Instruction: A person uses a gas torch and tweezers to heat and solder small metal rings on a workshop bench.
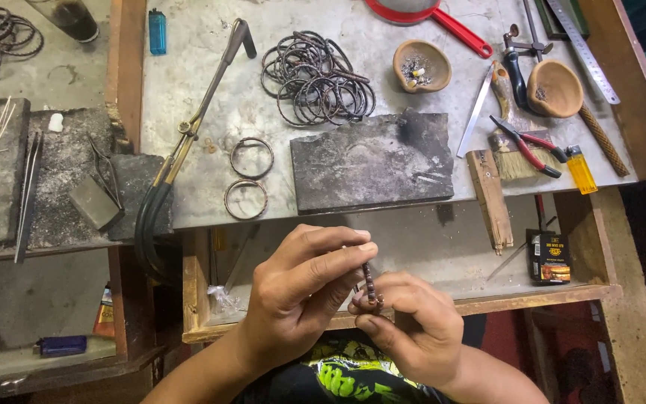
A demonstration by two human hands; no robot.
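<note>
Bangle pinched edge-on between two hands, above an open drawer

Bangle (368,283) — dark, ridged, seen edge-on — held upright between both hands, just above the lap and the drawer's front lip. Gripped at its lower end by the right hand (413,325), thumb and forefinger closed on it, the other fingers curled under as a rest. Met from above by the left hand (300,288), fingers (338,256) pressed together and pinching the upper stretch, apparently to steady or turn the piece close under the eye. Kept over the wooden drawer (405,299), likely so anything dropped lands inside rather than on the floor.

Farther out on the counter (211,75), within easy reach: two loose rings (248,178) lying flat and apart from the main heap, just left of a scorched grey block (371,161). Torch (203,105) laid diagonally, hose trailing off the near edge. Beyond — a tangled pile of bangles (315,78), a small clay dish (422,66) with scraps, a second clay bowl (555,88), red-handled pliers (528,146), a brush (514,150), a yellow lighter (582,169) and a blue lighter (157,31) at the far edge.
</note>
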